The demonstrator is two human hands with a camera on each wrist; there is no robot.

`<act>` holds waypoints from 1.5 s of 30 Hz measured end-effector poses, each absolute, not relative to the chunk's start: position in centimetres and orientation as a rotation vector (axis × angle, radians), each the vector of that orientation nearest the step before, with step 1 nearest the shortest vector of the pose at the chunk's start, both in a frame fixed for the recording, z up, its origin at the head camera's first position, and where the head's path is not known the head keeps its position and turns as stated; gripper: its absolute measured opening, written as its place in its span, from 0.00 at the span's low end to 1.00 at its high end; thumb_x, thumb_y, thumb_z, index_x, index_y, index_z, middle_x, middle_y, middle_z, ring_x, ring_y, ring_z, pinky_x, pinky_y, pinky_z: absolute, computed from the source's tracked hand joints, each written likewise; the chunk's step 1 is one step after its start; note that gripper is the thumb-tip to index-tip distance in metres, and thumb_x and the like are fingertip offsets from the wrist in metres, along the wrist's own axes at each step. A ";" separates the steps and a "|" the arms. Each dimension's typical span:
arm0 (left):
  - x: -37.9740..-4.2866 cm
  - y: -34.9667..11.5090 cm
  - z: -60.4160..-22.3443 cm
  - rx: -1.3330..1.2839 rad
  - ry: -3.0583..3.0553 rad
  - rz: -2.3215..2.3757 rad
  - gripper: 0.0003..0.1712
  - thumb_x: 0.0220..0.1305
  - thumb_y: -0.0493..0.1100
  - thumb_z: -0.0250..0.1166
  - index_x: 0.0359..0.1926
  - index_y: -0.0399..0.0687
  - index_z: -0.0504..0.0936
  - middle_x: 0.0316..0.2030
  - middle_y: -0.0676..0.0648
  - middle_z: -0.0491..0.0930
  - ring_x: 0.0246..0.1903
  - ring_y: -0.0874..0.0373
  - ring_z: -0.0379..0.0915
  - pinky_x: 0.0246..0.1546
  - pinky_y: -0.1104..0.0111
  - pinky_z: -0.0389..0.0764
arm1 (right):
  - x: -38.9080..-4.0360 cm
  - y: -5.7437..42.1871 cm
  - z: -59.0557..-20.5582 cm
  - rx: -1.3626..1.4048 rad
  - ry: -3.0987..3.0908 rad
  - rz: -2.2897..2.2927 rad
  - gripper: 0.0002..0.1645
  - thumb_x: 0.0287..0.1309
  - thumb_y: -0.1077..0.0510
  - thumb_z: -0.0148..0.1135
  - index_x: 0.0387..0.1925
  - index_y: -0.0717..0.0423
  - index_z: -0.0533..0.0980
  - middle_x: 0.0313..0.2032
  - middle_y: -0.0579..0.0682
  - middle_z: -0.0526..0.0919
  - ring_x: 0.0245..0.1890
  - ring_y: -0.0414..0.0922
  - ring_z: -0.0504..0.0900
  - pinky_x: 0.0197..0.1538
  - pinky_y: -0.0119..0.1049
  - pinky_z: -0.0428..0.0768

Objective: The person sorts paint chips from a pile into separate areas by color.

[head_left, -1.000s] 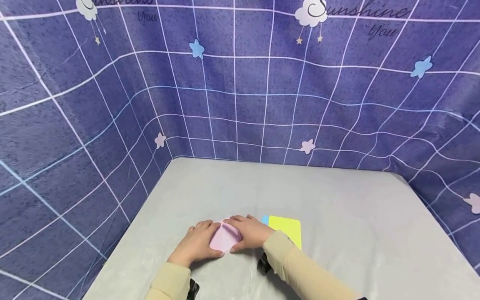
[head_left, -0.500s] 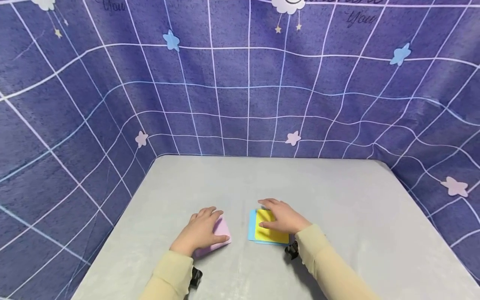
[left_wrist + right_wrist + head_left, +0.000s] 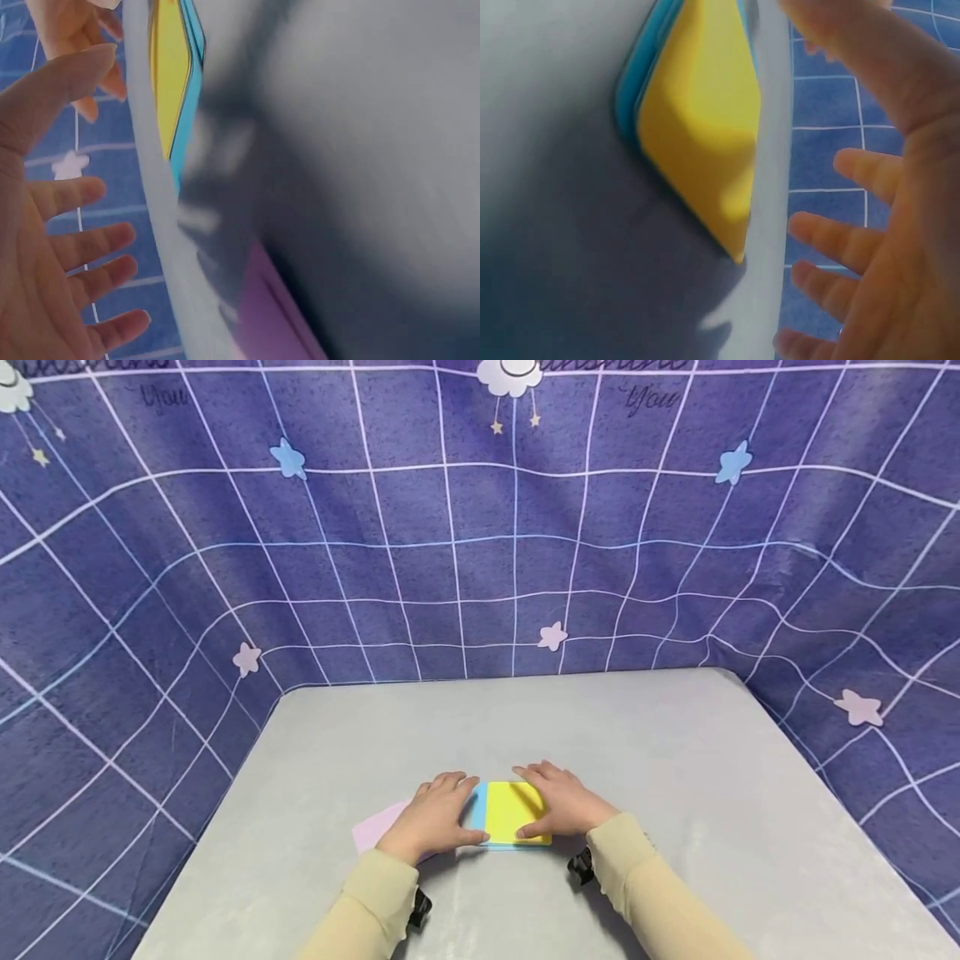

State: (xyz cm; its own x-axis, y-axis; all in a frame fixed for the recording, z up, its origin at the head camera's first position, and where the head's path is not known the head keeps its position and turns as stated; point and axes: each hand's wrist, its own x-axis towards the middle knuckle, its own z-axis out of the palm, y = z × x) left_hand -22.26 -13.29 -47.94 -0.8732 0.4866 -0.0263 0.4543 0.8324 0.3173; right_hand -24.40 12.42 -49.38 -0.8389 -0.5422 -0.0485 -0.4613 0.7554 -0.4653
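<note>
In the head view, a yellow square sheet [image 3: 513,806] lies on top of light blue sheets [image 3: 477,814] that stick out at its left and front edges. My left hand [image 3: 433,820], fingers spread, hovers at the left side of this stack. Over its right side is my right hand [image 3: 567,803], thumb and fingers parted with nothing between them. A pink sheet [image 3: 375,828] lies partly hidden under my left hand and wrist. Its purple-looking corner [image 3: 274,319] shows in the left wrist view. The right wrist view shows the yellow sheet [image 3: 701,112] apart from my fingers [image 3: 840,244].
A grey tabletop [image 3: 600,727] carries the sheets. Behind it and along the sides hangs a blue-purple curtain [image 3: 420,568] with a white grid and stars. A black wrist mount [image 3: 582,866] sits below my right wrist, another [image 3: 420,908] by my left.
My right hand has left the pink sheet and moved over to the yellow and blue stack. My left hand then let go of the pink sheet and moved right. The head view has turned right.
</note>
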 end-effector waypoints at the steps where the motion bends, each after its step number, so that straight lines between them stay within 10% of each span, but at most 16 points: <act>1: -22.3 -13.0 -48.1 0.756 2.901 0.455 0.52 0.55 0.63 0.76 0.73 0.40 0.70 0.69 0.35 0.69 0.70 0.38 0.62 0.67 0.41 0.64 | -24.3 12.4 -49.5 -0.790 2.767 -0.659 0.61 0.47 0.39 0.82 0.77 0.54 0.64 0.71 0.64 0.66 0.74 0.66 0.60 0.71 0.67 0.57; 45: -23.8 -9.3 -50.7 0.862 2.818 0.425 0.58 0.50 0.68 0.78 0.74 0.42 0.70 0.70 0.37 0.68 0.69 0.41 0.65 0.64 0.41 0.65 | -23.5 13.7 -49.6 -0.789 2.704 -0.615 0.58 0.49 0.44 0.83 0.76 0.55 0.65 0.72 0.59 0.67 0.71 0.59 0.68 0.69 0.57 0.68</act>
